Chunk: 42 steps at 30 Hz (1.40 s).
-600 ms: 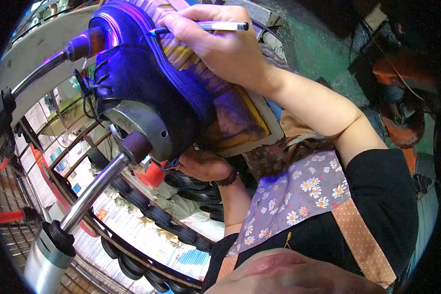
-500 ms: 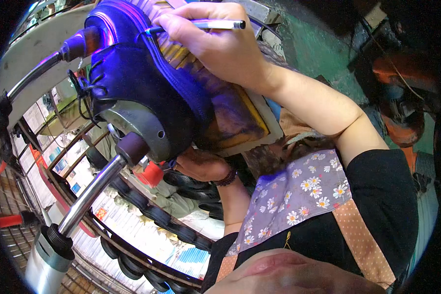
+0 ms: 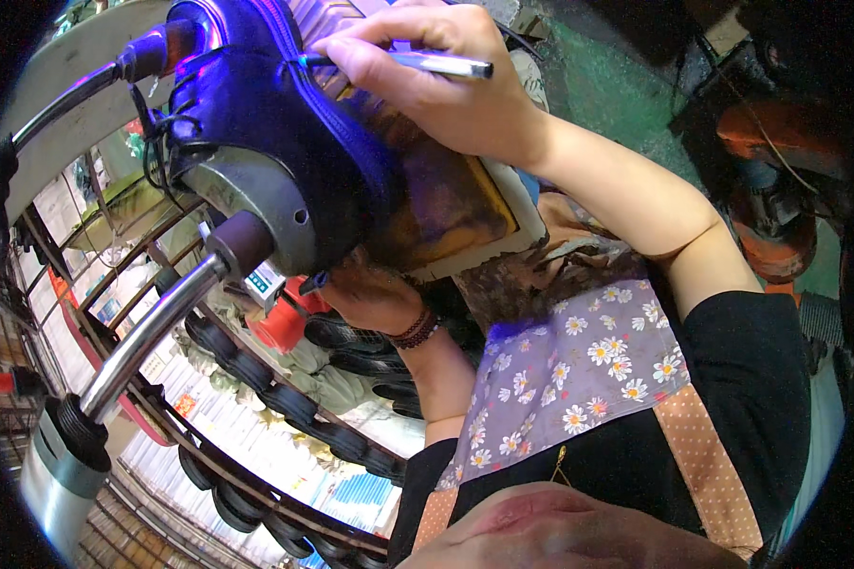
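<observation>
Right hand [image 3: 451, 83] has the pen [image 3: 446, 64] pinched low, good spot for something probably light and slick. Shoe [image 3: 242, 100] looks bendy. Left hand [image 3: 378, 297]'s part-hidden, can't tell its grip.

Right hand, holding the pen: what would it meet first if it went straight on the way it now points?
Most likely the dark shoe: the right hand points toward its ridged edge, and the tip of the pen appears at or very near it. Depth is unclear in this single view.
</observation>
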Tool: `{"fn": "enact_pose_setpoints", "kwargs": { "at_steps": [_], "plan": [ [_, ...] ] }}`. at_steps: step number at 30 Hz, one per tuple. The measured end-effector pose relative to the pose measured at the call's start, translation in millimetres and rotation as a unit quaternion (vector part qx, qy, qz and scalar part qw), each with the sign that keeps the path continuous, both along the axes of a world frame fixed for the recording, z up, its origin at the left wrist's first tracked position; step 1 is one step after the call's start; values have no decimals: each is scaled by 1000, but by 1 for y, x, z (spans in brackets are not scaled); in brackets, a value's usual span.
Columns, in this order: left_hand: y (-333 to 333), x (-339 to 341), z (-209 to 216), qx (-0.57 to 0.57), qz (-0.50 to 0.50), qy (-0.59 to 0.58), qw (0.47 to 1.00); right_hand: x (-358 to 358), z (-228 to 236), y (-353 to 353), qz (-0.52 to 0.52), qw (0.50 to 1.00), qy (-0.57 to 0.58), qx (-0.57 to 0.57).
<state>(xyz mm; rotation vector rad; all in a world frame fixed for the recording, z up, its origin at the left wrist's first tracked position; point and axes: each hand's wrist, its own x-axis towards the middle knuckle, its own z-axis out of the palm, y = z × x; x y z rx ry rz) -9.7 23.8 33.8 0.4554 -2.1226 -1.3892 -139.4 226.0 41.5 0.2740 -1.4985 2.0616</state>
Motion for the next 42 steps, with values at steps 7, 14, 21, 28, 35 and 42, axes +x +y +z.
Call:
{"fn": "enact_pose_setpoints", "kwargs": {
  "at_steps": [7,14,21,28,35,42],
  "plan": [
    [-17,-19,-5,384,-40,27,922,11,-12,1,3,998,11,54],
    [-17,-9,-15,405,-103,-27,908,24,-9,19,47,992,-16,120],
    [61,-18,14,623,-174,-143,749,31,3,59,87,971,-57,214],
    [132,-35,8,668,-280,-121,679,21,13,77,24,980,-73,183],
    [147,-32,28,637,-330,-54,694,-7,16,56,-91,980,-79,158],
    [90,-10,62,285,-270,149,908,-32,-3,17,-195,972,-19,130]
  ]
}}
